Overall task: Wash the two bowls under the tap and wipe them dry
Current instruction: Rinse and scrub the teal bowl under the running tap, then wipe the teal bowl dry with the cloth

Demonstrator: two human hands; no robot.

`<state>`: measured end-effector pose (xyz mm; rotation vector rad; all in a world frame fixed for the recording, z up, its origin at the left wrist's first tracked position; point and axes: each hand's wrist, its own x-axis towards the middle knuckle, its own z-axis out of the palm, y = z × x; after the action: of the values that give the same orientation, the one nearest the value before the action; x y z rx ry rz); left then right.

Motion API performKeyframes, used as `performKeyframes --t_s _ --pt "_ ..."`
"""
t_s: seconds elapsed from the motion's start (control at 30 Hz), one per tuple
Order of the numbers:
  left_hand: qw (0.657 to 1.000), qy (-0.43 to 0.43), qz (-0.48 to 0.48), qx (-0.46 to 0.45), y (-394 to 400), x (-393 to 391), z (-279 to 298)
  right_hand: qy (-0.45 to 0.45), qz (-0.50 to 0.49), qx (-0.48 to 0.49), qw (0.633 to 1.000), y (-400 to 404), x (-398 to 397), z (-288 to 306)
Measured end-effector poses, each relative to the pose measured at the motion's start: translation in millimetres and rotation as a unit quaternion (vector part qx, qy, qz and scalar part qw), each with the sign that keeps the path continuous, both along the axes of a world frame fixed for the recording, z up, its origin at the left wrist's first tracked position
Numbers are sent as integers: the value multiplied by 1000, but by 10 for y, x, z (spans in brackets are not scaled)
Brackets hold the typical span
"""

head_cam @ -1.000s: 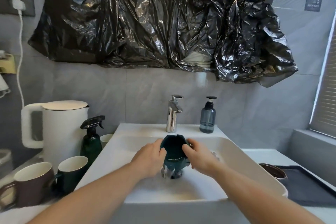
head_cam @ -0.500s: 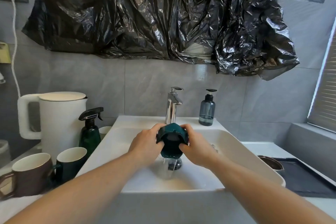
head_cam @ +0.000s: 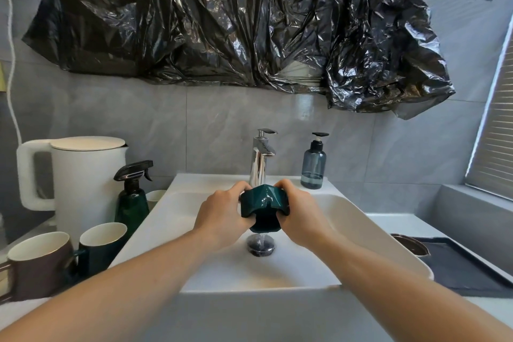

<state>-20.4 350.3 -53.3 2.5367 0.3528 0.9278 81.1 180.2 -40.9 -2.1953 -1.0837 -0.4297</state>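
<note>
- Head view, nearest first: two bare forearms reach forward over the front wall of the white sink point(head_cam: 374, 233).
- Left hand point(head_cam: 219, 216) grips the left side of the dark green bowl point(head_cam: 263, 203), fingers curled round its rim.
- Right hand point(head_cam: 301, 216) grips the bowl's right side in the same way, thumb tucked against the lower part.
- Held between both hands above the basin, the bowl is faceted and glossy and is tipped so that its outer wall faces the camera.
- Just below the bowl, a thin stream of water falls onto the dark drain point(head_cam: 261, 247) in the basin floor.
- At the left on the table point(head_cam: 394, 223), a brown mug point(head_cam: 39, 264) and a dark green mug point(head_cam: 101, 244) stand side by side, both with pale insides.
- At the right, a brown bowl point(head_cam: 410, 244) sits at the edge of a dark mat point(head_cam: 458, 266).
- Behind the mugs stand a green spray bottle point(head_cam: 132, 197) and a white kettle point(head_cam: 83, 178).
- Directly behind the held bowl, a chrome tap point(head_cam: 261, 158) rises from the sink's back ledge.
- Beside the tap, to its right, is a blue-grey soap dispenser point(head_cam: 313, 164).
- Farthest back, crumpled black plastic sheeting point(head_cam: 236, 22) hangs on the grey tiled wall.
</note>
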Motion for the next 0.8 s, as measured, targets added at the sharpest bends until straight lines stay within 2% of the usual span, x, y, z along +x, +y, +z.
performKeyframes --t_s 0.3,0.6,0.73,0.8 --pt "998 13 -19 61 -63 -23 41 -27 -7 8 1000 5 -21 37" --pt "996 6 -42 84 -125 -47 101 -34 4 21 999 1 28 14" --pt "995 1 -23 93 -94 -38 110 17 38 34 999 20 138 -44" --pt "995 3 -6 95 -76 -50 123 59 18 -16 998 -37 198 -39"
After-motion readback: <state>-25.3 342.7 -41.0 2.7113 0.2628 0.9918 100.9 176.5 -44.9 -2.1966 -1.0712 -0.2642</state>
